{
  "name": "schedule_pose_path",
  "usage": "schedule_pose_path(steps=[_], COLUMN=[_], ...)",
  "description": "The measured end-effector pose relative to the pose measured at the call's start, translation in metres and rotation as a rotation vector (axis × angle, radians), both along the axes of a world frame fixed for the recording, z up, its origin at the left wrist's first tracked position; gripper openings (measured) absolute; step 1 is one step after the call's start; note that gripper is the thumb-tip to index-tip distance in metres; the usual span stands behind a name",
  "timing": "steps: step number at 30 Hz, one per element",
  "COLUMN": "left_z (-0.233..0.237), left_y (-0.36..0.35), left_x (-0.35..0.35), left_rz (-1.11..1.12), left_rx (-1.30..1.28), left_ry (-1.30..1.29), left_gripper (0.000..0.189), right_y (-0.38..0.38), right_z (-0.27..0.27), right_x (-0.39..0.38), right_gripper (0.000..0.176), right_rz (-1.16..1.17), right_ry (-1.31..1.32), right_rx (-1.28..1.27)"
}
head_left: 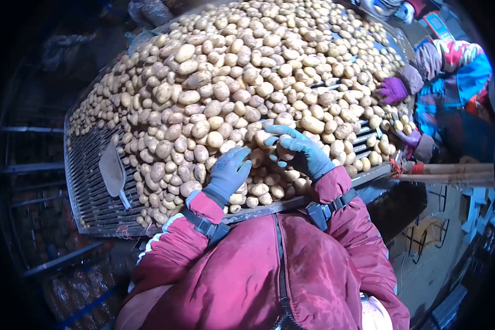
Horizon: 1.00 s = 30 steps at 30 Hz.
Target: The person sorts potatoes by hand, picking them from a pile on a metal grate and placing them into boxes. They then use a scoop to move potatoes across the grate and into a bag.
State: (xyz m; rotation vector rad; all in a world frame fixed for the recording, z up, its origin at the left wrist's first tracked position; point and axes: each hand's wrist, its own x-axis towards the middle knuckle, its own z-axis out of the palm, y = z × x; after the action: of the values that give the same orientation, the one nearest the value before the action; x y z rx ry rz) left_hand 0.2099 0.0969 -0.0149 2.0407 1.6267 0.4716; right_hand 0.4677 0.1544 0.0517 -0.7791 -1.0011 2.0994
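Observation:
A broad heap of potatoes (203, 93) covers the slatted table in front of me. My left hand (227, 173), in a blue-grey glove, has its curled fingertips and thumb against a brownish potato (257, 158) at the near side of the heap. To its right, my right hand (308, 155), in a teal glove, closes its fingers around another potato (284, 150). Both hands are low over the heap, close to each other, and loose potatoes (259, 190) lie below and between them.
A metal scoop (113, 169) rests on the bare slats (88, 187) at the left. Across the right corner, another person's purple-gloved hand (391, 90) reaches into the potatoes, with a second glove (410, 137) lower down. Wooden poles (448, 173) jut out at right.

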Motion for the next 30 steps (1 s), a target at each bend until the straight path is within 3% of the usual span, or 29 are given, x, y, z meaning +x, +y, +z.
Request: schedule_pose_path(steps=[2, 4, 5, 6, 8, 9, 10, 12, 14, 16, 17, 18, 20, 22, 24, 26, 28, 30], left_z=[0.004, 0.006, 0.006, 0.008, 0.008, -0.01, -0.029, -0.029, -0.004, -0.008, -0.006, -0.002, -0.01, -0.007, -0.011, -0.01, -0.011, -0.017], left_y=[0.004, 0.011, 0.013, 0.016, 0.021, 0.026, 0.032, 0.037, 0.037, 0.037, 0.038, 0.039, 0.046, 0.047, 0.049, 0.05, 0.051, 0.053], left_x=[0.004, 0.008, 0.01, 0.01, 0.006, -0.003, -0.012, -0.015, -0.006, -0.008, -0.007, -0.007, -0.013, -0.012, -0.013, -0.013, -0.015, -0.019], left_rz=[-0.025, -0.035, -0.036, -0.075, -0.085, -0.157, -0.231, -0.231, -0.189, -0.153, -0.177, -0.196, -0.263, -0.267, -0.282, -0.266, -0.275, -0.293], left_rx=[0.007, -0.041, -0.056, -0.058, -0.145, -0.13, -0.108, -0.1, -0.184, -0.192, -0.192, -0.192, -0.166, -0.193, -0.215, -0.233, -0.236, -0.228], left_ry=[0.025, 0.04, 0.071, 0.055, 0.067, 0.176, 0.283, 0.3, 0.145, 0.039, 0.05, 0.064, 0.084, 0.102, 0.098, 0.084, 0.068, 0.028], left_gripper=[0.04, 0.038, 0.036, 0.036, 0.038, 0.039, 0.039, 0.04, 0.041, 0.04, 0.04, 0.04, 0.04, 0.04, 0.041, 0.042, 0.043, 0.043], right_y=[-0.014, -0.029, -0.034, -0.043, -0.059, -0.071, -0.084, -0.119, -0.146, -0.187, -0.203, -0.219, -0.265, -0.303, -0.346, -0.376, -0.442, -0.457], right_z=[-0.005, -0.004, -0.056, -0.022, -0.057, -0.06, -0.04, -0.057, -0.039, -0.043, -0.047, -0.032, -0.07, -0.064, -0.065, -0.068, -0.139, -0.107], right_x=[0.01, 0.004, 0.01, 0.017, 0.036, 0.041, 0.04, 0.052, 0.07, 0.085, 0.092, 0.1, 0.124, 0.132, 0.147, 0.153, 0.177, 0.181], right_gripper=[0.035, 0.035, 0.041, 0.05, 0.055, 0.056, 0.048, 0.038, 0.025, 0.023, 0.02, 0.019, 0.018, 0.018, 0.016, 0.016, 0.015, 0.017], right_rz=[-0.075, -0.312, -0.377, -0.314, -0.269, -0.305, -0.403, -0.517, -0.556, -0.625, -0.683, -0.74, -0.867, -1.035, -1.136, -1.395, -1.34, -1.595], right_ry=[-0.006, -0.224, -0.267, -0.195, -0.146, 0.044, 0.283, 0.469, 0.071, -0.137, -0.403, -0.352, -0.405, -0.535, -0.542, -0.467, -1.113, -0.648], right_rx=[-0.12, -0.348, -0.033, -0.189, 0.217, -0.285, -0.467, -0.542, -0.464, -0.272, 0.152, -0.107, -0.285, -0.251, -0.453, -0.76, -0.001, -0.626])
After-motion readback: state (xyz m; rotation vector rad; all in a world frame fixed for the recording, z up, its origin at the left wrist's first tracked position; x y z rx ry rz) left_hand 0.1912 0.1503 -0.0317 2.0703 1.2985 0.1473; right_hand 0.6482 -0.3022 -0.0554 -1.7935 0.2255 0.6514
